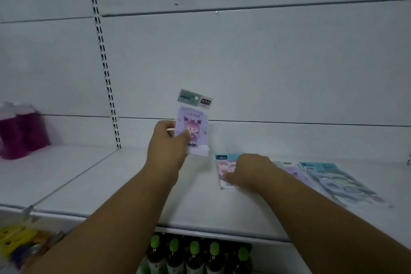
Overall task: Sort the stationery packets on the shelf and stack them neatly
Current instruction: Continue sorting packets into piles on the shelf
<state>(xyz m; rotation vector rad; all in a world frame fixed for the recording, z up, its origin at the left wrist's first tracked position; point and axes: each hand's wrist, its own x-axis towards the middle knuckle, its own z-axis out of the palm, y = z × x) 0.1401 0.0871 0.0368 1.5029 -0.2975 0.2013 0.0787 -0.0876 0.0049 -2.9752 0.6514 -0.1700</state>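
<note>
In the head view, the person is reaching both arms over a white shelf [93,187]. The left hand [167,143] is holding a purple packet [195,122] upright above the shelf, with the thumb on its front and the fingers curled behind its left edge, so the fingers are gripping the packet. The packet is showing a cartoon figure and a grey-green header card at the top.

The right hand [250,170] is lying on a pink and blue packet [223,168] that is flat on the shelf; its fingers are bent down onto the packet, pinching its lower edge. Just to the right, more packets [333,181] are lying flat in an overlapping, untidy group, one pale purple and others light blue.

At the far left of the shelf, magenta containers [21,133] are standing. Below the shelf, bottles with green caps [194,253] are standing in a row, and yellow items [15,238] are showing at the lower left.
</note>
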